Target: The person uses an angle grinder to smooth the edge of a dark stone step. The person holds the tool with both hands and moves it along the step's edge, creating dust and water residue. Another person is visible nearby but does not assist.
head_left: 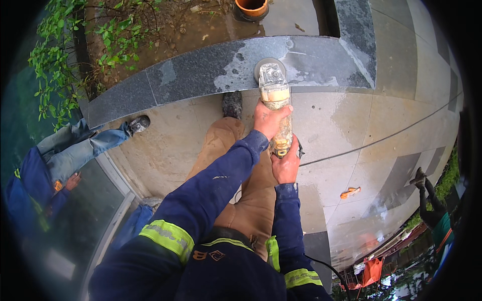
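Observation:
A dusty angle grinder (275,95) points away from me, its round disc on the dark stone coping (190,77) along a raised planter. Pale wet slurry streaks the stone beside it. My left hand (268,118) wraps round the grinder's body just behind the head. My right hand (286,163) grips its rear end, where a black cord (332,153) runs off. My legs in tan trousers are beneath my arms, one shoe just below the coping.
Pavement (386,125) holds an orange glove (350,192). The planter has muddy water, foliage (55,60) and an orange pipe (251,6). At left, a person in jeans (85,148) is beside a glass panel (95,215); another person (434,210) is at far right, near red material (371,273).

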### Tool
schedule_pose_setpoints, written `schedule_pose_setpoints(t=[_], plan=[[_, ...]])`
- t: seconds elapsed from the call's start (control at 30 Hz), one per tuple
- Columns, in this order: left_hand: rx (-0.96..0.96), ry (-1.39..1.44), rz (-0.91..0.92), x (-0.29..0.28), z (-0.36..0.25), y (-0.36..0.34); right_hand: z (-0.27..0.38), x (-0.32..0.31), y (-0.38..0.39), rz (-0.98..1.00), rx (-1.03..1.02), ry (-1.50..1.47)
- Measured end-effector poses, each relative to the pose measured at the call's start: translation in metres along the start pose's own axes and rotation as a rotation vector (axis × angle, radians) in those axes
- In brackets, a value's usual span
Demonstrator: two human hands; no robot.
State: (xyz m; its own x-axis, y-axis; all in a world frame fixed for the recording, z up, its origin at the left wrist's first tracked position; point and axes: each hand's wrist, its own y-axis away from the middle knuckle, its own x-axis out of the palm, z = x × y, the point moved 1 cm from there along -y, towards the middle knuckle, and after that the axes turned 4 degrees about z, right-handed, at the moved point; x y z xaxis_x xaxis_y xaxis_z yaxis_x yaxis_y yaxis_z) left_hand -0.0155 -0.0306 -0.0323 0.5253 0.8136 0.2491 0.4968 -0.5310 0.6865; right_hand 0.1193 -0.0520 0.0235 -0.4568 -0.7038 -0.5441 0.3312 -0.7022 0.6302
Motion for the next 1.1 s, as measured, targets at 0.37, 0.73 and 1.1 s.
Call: schedule_pose_setpoints(t=[0.37, 0.73, 1.1], plan=[[-0.052, 0.036, 0.028, -0.001, -0.002, 0.003, -0.001, -0.001, 0.004, 0.013, 0.009, 0.000], [-0.039, 0.044, -0.058, -0.013, -0.011, 0.004, 0.009, 0.002, 0.000, 0.082, 0.041, 0.017], [0.002, 0.073, -0.055, -0.009, -0.016, -0.009, 0.018, 0.000, -0.012, 0.091, 0.049, -0.013]])
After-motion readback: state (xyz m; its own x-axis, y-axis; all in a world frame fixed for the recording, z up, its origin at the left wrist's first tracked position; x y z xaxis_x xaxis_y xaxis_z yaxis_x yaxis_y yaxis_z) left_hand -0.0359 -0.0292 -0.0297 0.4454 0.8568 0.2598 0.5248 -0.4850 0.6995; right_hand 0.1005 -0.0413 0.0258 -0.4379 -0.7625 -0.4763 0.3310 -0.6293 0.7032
